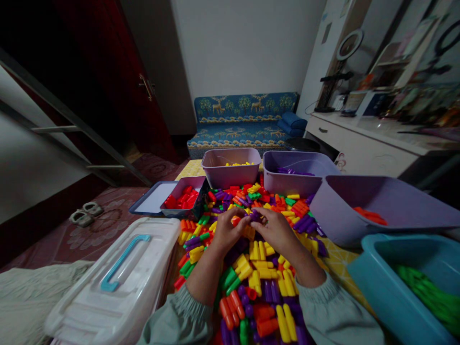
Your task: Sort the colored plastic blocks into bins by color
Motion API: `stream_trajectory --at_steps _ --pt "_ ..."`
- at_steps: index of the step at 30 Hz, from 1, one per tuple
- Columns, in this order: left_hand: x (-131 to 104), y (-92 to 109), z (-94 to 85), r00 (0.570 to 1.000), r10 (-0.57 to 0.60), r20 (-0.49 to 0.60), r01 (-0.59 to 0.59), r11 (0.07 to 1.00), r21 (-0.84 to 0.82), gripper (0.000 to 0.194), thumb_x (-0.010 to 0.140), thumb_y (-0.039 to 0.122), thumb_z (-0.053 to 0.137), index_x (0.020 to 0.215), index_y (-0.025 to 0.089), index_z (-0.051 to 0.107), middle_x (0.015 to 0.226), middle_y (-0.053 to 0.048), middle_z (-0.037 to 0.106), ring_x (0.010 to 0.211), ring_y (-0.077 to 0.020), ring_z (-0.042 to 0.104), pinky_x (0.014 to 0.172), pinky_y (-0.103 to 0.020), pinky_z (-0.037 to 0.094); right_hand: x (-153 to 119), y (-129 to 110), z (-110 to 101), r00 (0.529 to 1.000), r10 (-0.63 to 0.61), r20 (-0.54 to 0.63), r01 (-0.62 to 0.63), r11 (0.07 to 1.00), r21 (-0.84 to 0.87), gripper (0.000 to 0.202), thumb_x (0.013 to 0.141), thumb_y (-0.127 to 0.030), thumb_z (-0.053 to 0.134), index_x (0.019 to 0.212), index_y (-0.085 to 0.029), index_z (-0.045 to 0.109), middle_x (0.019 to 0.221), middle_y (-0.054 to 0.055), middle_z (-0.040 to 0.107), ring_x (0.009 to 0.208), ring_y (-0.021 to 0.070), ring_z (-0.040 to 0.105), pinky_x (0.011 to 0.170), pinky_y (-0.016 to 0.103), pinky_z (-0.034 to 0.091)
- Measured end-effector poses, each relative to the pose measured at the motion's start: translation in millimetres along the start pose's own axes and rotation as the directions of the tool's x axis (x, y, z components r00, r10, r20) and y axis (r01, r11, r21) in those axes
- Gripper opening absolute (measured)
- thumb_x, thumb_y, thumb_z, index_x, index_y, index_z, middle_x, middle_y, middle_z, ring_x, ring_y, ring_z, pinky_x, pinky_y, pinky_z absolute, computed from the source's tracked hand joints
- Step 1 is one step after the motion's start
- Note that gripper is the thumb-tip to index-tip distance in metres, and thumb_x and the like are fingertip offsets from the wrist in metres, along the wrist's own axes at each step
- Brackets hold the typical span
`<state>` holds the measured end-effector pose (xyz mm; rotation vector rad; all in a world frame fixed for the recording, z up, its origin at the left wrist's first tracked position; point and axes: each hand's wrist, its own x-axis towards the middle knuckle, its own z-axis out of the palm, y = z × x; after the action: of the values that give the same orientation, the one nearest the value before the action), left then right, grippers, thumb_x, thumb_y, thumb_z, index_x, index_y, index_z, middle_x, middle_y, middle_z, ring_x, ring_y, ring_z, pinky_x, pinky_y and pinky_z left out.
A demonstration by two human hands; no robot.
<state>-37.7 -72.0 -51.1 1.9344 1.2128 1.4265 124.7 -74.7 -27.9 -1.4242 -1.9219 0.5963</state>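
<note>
Both hands meet over a heap of red, orange, yellow, green and purple plastic pieces point(264, 273). My left hand point(230, 229) has its fingers bent inward, close to a purple piece point(255, 215). Fingers of my right hand point(273, 229) are pinched round that purple piece. Whether my left fingertips also grip it is too small to tell. Beyond the hands stand a pink bin point(230, 177) with yellow pieces and a purple bin point(293, 184) with purple pieces.
Left of the heap are a box point(199, 211) of red pieces and a white lid with a blue handle point(143, 282). At right stand a lilac bin point(395, 201) with orange pieces and a blue bin point(381, 273) with green ones. A patterned sofa point(244, 129) is behind.
</note>
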Motion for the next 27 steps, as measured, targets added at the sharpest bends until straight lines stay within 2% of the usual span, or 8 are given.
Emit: stream_trajectory --at_steps 16,23,27 --pt "1.2 0.0 0.0 1.0 -0.005 -0.002 0.005 1.0 0.0 0.013 0.083 0.026 0.064 0.08 0.015 0.066 0.078 -0.003 0.071 0.074 -0.0145 0.065 0.071 -0.023 0.049 0.8 -0.5 2.9 1.0 0.003 0.008 -0.003 0.999 0.042 0.04 0.08 -0.019 0.064 0.118 -0.012 0.066 0.105 0.014 0.072 0.093 0.0257 0.068 0.082 0.038 0.054" --pt "0.4 -0.8 0.6 1.0 -0.009 -0.004 0.009 1.0 -0.003 0.013 0.083 0.028 0.064 0.081 0.015 0.067 0.079 -0.003 0.071 0.074 -0.0149 0.065 0.071 -0.024 0.05 1.7 -1.1 2.7 0.999 -0.016 -0.028 0.018 0.998 0.064 0.037 0.077 -0.015 0.063 0.114 -0.014 0.067 0.111 0.014 0.066 0.09 0.0227 0.067 0.08 0.036 0.054" --pt "0.7 -0.2 1.1 1.0 -0.027 -0.005 0.027 0.999 -0.036 0.012 0.083 0.026 0.064 0.081 0.015 0.067 0.079 -0.004 0.071 0.074 -0.0147 0.066 0.07 -0.023 0.05 1.5 -2.5 3.6 0.998 0.039 -0.046 -0.034 0.993 0.113 0.041 0.076 -0.015 0.063 0.117 -0.017 0.061 0.106 0.011 0.069 0.081 0.0195 0.067 0.075 0.035 0.054"
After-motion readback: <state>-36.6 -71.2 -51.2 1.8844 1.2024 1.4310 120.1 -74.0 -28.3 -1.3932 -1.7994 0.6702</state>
